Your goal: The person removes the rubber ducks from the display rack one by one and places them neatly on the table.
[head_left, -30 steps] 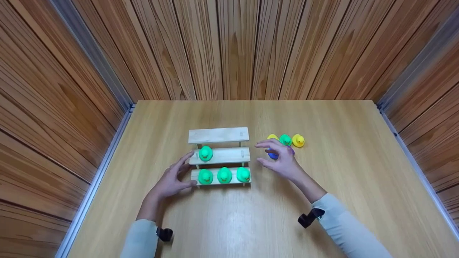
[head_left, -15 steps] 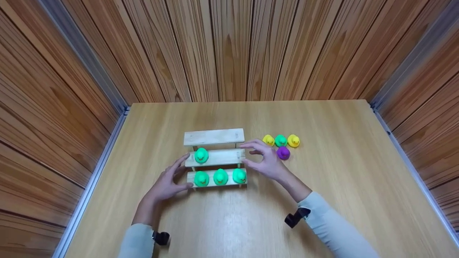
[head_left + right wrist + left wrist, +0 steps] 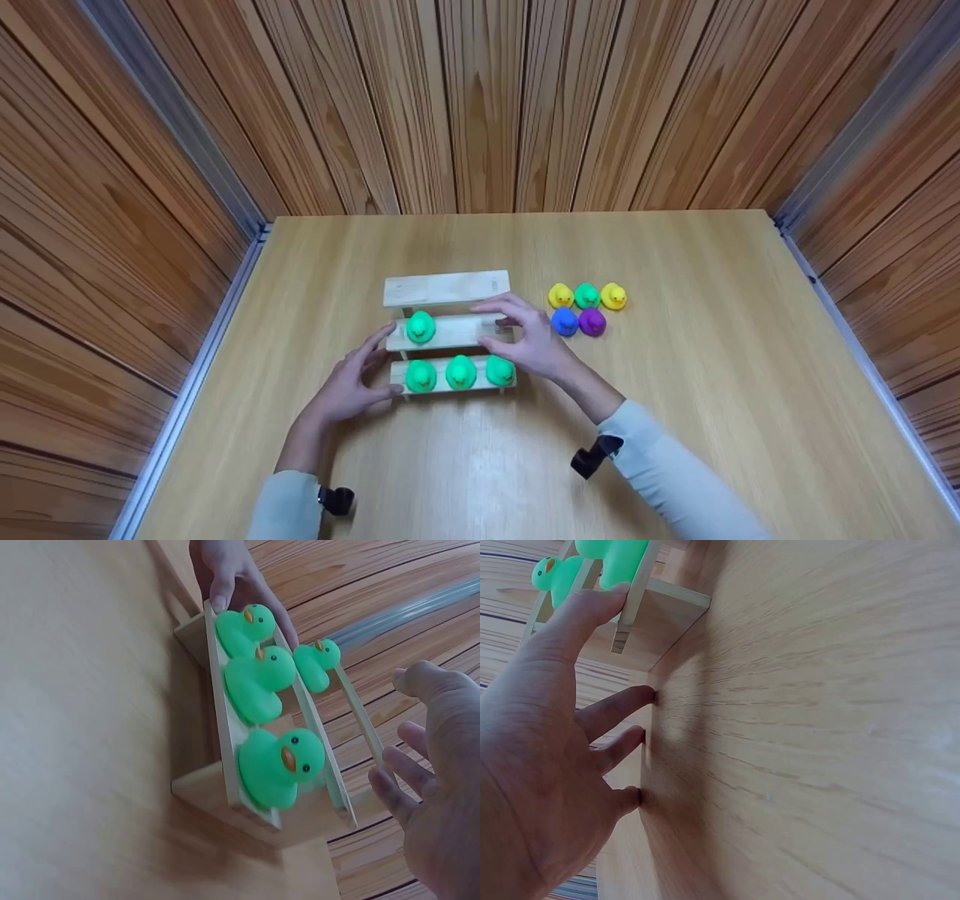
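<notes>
A three-step wooden rack stands on the table. Three green rubber ducks line its lowest step, and one green duck sits at the left of the middle step. My left hand is spread at the rack's left end. In the left wrist view its thumb touches the lowest step's end, while other fingertips reach down to the table. Over the middle step's right end is my right hand, thumb and fingers apart. Nothing shows between them in the right wrist view, where the hand is beside the rack.
Right of the rack lie two yellow ducks, a green duck, a blue duck and a purple duck. Wood-plank walls enclose the table at the back and sides.
My right hand has moved left from beside the loose ducks to above the middle step, uncovering the blue and purple ducks. My left hand has stayed at the rack's left end.
</notes>
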A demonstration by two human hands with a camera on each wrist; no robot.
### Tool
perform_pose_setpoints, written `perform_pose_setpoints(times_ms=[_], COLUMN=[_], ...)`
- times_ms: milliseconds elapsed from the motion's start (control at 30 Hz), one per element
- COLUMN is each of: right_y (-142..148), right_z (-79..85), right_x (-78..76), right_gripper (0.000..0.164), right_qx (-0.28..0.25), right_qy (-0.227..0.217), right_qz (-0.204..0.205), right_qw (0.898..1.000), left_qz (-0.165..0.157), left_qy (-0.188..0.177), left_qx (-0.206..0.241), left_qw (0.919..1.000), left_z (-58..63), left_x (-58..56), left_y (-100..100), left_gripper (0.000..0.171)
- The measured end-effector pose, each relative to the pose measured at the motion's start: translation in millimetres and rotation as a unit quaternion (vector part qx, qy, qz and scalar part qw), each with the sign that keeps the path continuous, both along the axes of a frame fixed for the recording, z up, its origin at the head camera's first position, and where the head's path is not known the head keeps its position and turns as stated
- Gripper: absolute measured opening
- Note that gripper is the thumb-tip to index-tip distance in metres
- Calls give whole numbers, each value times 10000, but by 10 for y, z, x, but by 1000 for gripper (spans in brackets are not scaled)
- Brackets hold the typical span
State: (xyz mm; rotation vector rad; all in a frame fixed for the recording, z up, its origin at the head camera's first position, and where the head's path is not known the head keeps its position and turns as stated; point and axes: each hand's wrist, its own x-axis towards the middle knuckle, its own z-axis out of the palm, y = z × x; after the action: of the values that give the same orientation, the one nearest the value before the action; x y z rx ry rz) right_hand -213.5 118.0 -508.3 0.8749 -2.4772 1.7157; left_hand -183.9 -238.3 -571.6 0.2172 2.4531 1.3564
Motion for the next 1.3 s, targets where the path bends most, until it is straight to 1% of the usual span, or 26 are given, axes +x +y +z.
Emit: perform_pose_setpoints(times_ms=[167,367,500,700,867,1067,1300], right_y=[-104,-231,-309,-411,-508,-634,-744], right_z=[-8,-72,-112,-88,-70,-73,-83], right_x=[-21,-9,-3,-40,-70,-83,-84], right_gripper=[44,43,44,44,47,48,48], right_qx=[-20,-177,-216,-116,-23,-58,-57], right_qy=[-32,-120,-195,-160,-271,-445,-618], right_qz=[90,80,100,86,153,289,342], right_qw=[10000,9997,9995,9998,9995,9986,9975], left_qz=[-21,-45,-81,-111,-198,-97,-98], left_qy=[53,93,126,116,171,88,52], left_qx=[17,43,24,79,115,73,114], left_qw=[10000,9999,9999,9998,9996,9999,9999], left_z=[0,-20,-13,3,-4,14,21], left_x=[3,3,-1,-13,-12,-1,-1], left_y=[0,-5,-12,4,1,-8,4], left_gripper=[101,101,100,100,99,99,101])
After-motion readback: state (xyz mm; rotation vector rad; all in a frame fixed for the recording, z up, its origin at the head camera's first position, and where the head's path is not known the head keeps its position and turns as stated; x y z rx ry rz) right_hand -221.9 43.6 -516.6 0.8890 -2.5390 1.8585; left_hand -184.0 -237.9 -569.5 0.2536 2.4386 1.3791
